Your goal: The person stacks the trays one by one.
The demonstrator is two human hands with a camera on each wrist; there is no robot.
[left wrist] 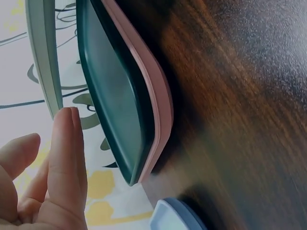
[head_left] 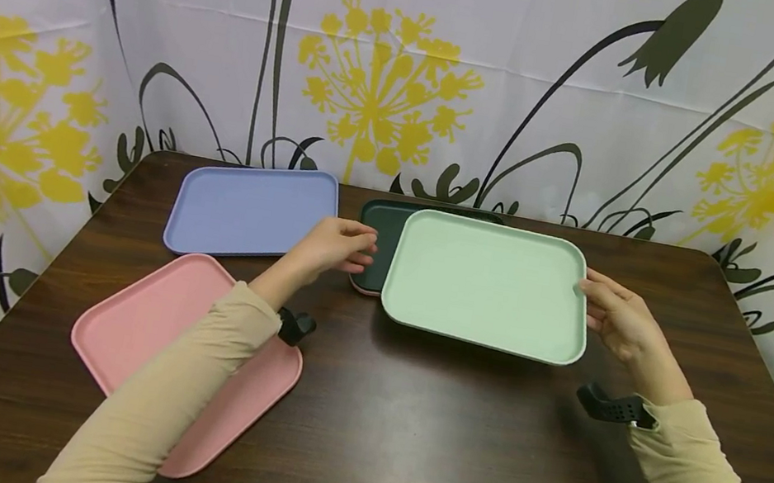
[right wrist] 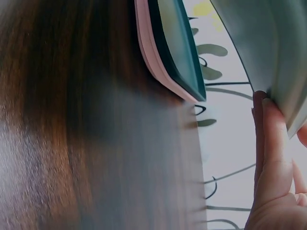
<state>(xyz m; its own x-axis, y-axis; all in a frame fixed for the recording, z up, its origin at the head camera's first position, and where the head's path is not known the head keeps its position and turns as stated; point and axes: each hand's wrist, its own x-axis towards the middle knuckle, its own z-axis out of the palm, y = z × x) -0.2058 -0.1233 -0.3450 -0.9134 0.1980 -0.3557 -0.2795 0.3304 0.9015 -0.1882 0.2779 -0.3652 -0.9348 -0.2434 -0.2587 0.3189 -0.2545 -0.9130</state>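
Observation:
A light green tray (head_left: 489, 282) is held up off the table, tilted slightly, with my right hand (head_left: 623, 323) pinching its right edge. In the right wrist view, the fingers (right wrist: 274, 139) lie under the tray and the thumb is mostly out of frame. Just left of the tray's left edge is my left hand (head_left: 332, 248), its fingers fairly straight and the thumb apart, holding nothing. Below and behind the light green tray, a dark green tray (head_left: 379, 234) lies stacked on a pink tray (left wrist: 164, 103); the light green one hides much of them.
A blue tray (head_left: 252, 213) lies at the back left of the dark wooden table (head_left: 402, 444). Another pink tray (head_left: 147, 310) lies at an angle in front of it, partly under my left forearm. A flower-patterned curtain (head_left: 412, 70) hangs behind the table.

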